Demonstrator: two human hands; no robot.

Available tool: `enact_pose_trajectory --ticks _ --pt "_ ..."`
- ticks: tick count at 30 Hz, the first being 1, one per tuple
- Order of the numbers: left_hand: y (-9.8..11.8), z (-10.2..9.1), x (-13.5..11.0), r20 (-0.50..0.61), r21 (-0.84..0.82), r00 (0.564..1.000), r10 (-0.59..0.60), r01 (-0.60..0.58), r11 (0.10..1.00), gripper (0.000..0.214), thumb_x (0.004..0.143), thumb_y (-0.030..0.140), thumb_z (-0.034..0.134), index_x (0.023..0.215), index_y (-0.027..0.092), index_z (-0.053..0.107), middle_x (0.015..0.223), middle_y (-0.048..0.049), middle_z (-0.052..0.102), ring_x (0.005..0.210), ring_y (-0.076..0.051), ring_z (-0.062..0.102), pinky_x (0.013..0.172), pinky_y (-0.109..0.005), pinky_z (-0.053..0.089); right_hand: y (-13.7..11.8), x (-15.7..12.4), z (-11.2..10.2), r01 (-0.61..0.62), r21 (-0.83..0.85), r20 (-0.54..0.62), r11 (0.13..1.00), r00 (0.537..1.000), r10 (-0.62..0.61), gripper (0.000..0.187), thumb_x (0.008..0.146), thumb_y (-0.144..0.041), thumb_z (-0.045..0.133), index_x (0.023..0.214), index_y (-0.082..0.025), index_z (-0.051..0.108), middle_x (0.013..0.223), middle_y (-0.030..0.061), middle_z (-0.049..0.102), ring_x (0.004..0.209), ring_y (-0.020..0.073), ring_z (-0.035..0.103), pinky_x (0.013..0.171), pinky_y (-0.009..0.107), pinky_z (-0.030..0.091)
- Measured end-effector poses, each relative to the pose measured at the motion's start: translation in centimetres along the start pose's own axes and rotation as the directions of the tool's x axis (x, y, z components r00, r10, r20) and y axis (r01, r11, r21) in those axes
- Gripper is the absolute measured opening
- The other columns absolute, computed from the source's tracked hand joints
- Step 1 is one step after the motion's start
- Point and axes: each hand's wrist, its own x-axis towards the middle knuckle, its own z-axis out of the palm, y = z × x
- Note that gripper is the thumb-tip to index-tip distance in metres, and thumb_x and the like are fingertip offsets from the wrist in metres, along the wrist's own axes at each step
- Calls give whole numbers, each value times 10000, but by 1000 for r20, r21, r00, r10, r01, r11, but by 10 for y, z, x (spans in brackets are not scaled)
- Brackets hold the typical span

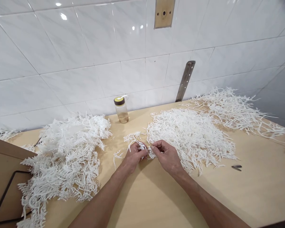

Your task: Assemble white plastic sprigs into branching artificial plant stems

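My left hand [136, 155] is closed around a white branching plastic sprig [141, 145], whose thin twigs stick out past the fingers. Thumb and forefinger of my right hand [165, 155] pinch at a small white piece [151, 152] close beside it; its exact shape is partly hidden by the fingers. Just beyond my left hand lie a few loose white twigs [132, 136]. Behind my right hand spreads a wide heap of short white pieces [187, 133].
On the left rises a tall pile of branched white sprigs [68, 155], by a brown box [7, 177]. Longer white branches [237, 110] lie back right. A lidded bottle [122, 111] stands near the tiled wall, and a small dark metal tool [237, 167] lies at right on the table [156, 202].
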Motion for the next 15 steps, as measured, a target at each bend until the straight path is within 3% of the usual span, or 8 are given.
enact_pose_trajectory --ticks 10,15 --pt "6 0 -2 -40 58 999 -16 19 998 235 693 260 734 836 167 572 593 61 478 518 -76 423 532 -218 325 -6 -1 -3 -7 -17 9 1000 1000 7 244 804 -424 626 822 -184 666 719 31 665 653 168 577 599 279 453" --pt "6 -6 -1 24 45 999 41 -42 998 284 676 268 777 852 166 578 690 34 526 596 -86 455 567 -215 347 -8 -1 -4 -8 -28 31 1000 999 8 226 799 -412 622 811 -189 658 730 30 665 665 168 578 618 280 451"
